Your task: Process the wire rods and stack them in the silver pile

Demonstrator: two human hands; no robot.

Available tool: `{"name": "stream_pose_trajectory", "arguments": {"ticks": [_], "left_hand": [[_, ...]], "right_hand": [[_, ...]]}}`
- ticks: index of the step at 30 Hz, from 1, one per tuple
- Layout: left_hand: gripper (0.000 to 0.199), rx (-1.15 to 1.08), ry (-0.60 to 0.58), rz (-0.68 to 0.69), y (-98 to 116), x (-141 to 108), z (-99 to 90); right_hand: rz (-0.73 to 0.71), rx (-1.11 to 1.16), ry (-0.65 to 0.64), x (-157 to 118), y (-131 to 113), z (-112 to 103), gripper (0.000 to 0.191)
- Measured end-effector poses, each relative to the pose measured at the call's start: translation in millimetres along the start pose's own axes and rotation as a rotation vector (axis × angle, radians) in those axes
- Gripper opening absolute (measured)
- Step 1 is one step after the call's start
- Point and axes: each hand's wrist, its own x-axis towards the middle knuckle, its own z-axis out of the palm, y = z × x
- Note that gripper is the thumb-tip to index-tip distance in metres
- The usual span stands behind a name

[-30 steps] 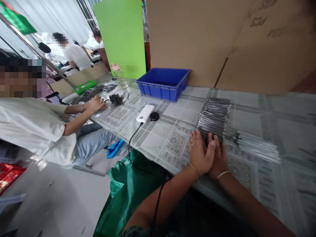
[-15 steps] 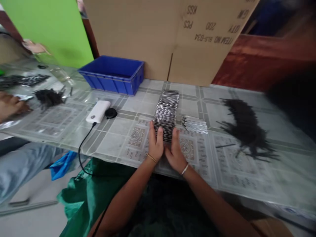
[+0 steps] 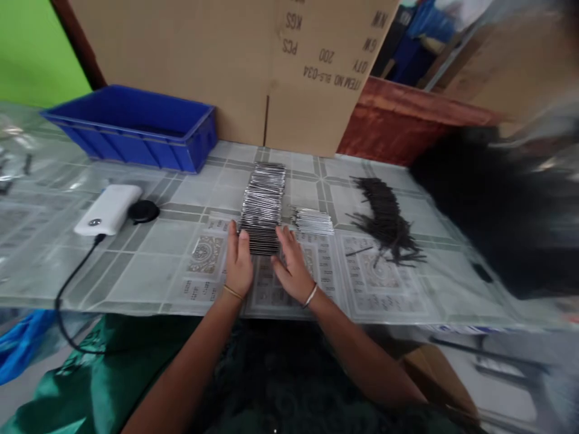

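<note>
A long row of thin shiny metal rods lies side by side on the table, its near end darker. My left hand rests at the left of that near end, fingers stretched out along the rod tips. On the other side, my right hand has its fingers spread, the fingertips by the right ends of the rods. Neither hand is closed around anything. Right of the row lies a smaller bunch of silvery rods. Farther right is a heap of dark thin sticks; their exact kind cannot be told.
A blue plastic bin stands at the back left, before a large cardboard sheet. On the left are a white power bank with a black cable and a round black disc. A dark blurred shape fills the right.
The view has swung right, so the table things sit farther left. My right hand has spread its fingers and moved slightly apart from my left. The rod row looks unchanged.
</note>
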Motion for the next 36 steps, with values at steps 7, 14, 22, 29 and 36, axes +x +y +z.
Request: {"name": "stream_pose_trajectory", "arguments": {"ticks": [7, 14, 22, 29, 36], "left_hand": [[0.063, 0.34, 0.016, 0.339, 3, -8, 13.7], [0.041, 0.85, -0.397, 0.735, 21, -9, 77.1], [0.039, 1.22, -0.457, 0.7, 38, 13, 101.0], [0.035, 1.276, -0.504, 0.723, 45, 12, 95.5], [0.034, 1.258, -0.491, 0.745, 34, -29, 73.3]], "right_hand": [[0.098, -0.687, 0.015, -49, 101, -130, 0.036], [0.006, -0.802, -0.096, -54, 128, -137, 0.023], [-0.057, -0.682, -0.045, -33, 129, -142, 0.023], [-0.013, -0.329, -0.034, -31, 136, -126, 0.022], [0.062, 0.009, 0.102, -42, 141, -114, 0.013]]}}
